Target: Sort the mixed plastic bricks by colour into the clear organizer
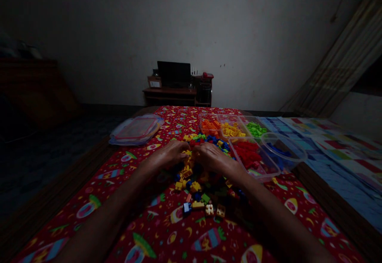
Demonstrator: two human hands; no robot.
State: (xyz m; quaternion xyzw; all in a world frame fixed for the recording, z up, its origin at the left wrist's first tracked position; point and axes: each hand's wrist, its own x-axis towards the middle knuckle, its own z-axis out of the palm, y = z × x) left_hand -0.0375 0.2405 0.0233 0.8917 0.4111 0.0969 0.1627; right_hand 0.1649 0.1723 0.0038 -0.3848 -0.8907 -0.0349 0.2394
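Both hands reach over a loose pile of toy building bricks (195, 187) in yellow, blue, green and red. My left hand (175, 151) is at the pile's left side, its fingers curled in near some yellow bricks. Close beside it, my right hand (207, 153) has its fingers bent and pressed together. The fingertips of the two hands almost meet, and what they pinch is hidden in the dim light. Nearer to me lie a few separate bricks, among them a cream brick (209, 210) and a blue-and-white one (187, 208).
Clear containers hold sorted bricks: orange (210, 126), yellow (232, 129), green (256, 129), red (247, 154) and blue (277, 151). Stacked lids (135, 129) lie at left on the red patterned cloth (119, 183). A monitor (174, 74) stands by the far wall.
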